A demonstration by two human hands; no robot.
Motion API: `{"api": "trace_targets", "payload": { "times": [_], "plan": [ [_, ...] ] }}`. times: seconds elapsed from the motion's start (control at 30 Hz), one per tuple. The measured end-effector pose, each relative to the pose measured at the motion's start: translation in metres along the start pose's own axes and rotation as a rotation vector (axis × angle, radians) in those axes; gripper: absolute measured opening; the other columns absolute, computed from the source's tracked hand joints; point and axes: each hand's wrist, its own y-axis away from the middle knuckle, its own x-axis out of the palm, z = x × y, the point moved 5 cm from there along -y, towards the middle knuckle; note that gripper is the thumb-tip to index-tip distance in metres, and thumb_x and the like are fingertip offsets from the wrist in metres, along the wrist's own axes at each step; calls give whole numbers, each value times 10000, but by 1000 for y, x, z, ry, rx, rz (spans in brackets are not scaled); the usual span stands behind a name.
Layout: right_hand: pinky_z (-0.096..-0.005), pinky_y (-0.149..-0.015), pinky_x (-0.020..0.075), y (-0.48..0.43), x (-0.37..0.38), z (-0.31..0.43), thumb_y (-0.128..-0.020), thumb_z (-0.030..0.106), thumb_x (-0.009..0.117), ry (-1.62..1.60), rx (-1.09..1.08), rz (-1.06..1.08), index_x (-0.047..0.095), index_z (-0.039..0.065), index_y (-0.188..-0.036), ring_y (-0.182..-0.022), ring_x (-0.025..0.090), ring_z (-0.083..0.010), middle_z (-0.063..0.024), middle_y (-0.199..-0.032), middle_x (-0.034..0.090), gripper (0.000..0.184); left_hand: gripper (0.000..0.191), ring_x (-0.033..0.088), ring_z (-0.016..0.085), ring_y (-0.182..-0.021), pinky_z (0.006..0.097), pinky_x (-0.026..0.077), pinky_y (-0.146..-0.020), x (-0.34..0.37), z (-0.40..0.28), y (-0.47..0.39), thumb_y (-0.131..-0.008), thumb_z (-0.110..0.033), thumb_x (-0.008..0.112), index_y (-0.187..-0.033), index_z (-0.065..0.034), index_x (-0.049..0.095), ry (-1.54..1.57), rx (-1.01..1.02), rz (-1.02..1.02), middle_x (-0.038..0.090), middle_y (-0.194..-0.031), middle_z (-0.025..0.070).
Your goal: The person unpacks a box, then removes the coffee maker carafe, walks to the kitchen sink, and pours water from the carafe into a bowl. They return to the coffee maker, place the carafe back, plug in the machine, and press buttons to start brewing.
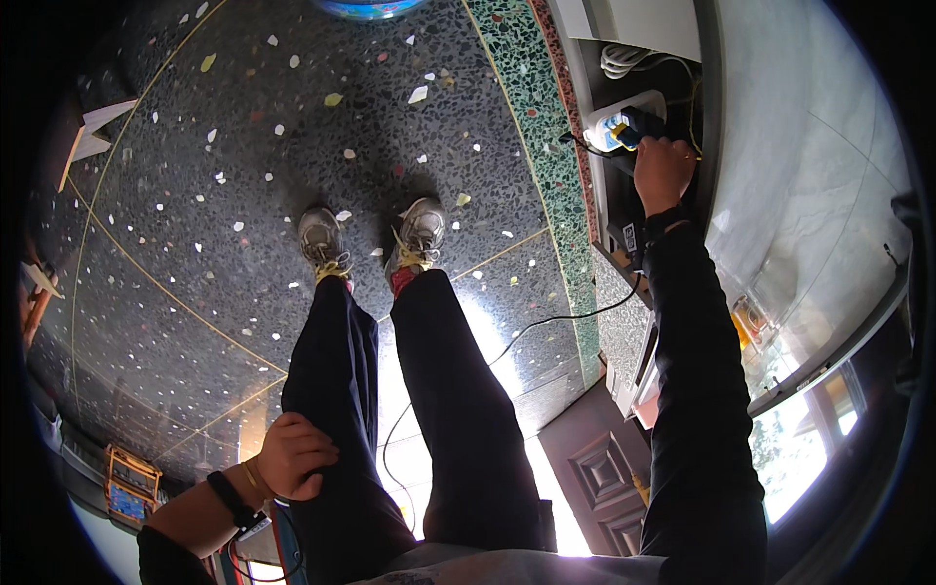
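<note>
My right hand (662, 175) reaches into a recessed shelf at the right, its fingers bent down beside a small blue-and-yellow item (627, 137). The fingertips are hidden, so I cannot tell whether they grip it. That item sits at a white plastic tray (654, 101), along with dark objects. A coiled white cable (621, 60) lies just beyond the tray. My left hand (300, 453) rests on my left thigh, holding nothing, with the thumb apart from the fingers. Both wrists wear dark bands.
A thin black cable (563, 317) runs from near my right wrist down across the speckled terrazzo floor (241, 146). Right of the shelf extends a pale marble-look surface (790, 146), with a clear container (753, 322) on it. A panelled dark door (599, 468) stands at lower right.
</note>
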Motion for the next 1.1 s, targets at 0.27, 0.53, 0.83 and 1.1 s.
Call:
{"api": "trace_targets", "payload": {
  "times": [0.27, 0.53, 0.83, 1.1],
  "plan": [
    [-458, -999, 383, -20, -15, 13, -857, 470, 665, 25, 20, -8, 734, 118, -891, -1039, 579, -293, -84, -980, 691, 360, 255, 673, 194, -856, 365, 455, -827, 3, 1, 2, -722, -283, 574, -830, -100, 714, 15, 2, -10, 723, -907, 32],
    [-479, -1022, 357, -23, -15, 15, -802, 493, 715, 38, 32, 57, 725, 138, -971, -1103, 552, -298, -84, -1035, 671, 394, 256, 673, 191, -855, 362, 454, -817, 1, 1, 1, -721, -286, 576, -832, -101, 714, 17, 1, -29, 723, -906, 32],
    [-485, -1023, 356, -18, -10, 17, -799, 461, 696, 47, 133, 56, 728, 135, -954, -1131, 534, -311, -78, -1062, 648, 362, 262, 668, 188, -844, 358, 452, -823, -1, 1, 0, -720, -292, 578, -838, -102, 713, 39, -12, -23, 720, -906, 33],
    [-463, -1006, 369, -22, -2, 11, -787, 469, 715, -26, 71, 5, 737, 130, -914, -1111, 552, -291, -67, -1016, 659, 362, 262, 668, 189, -840, 356, 448, -834, -2, 2, -2, -729, -296, 573, -832, -99, 712, 49, -15, -13, 719, -905, 34]
  ]
}}
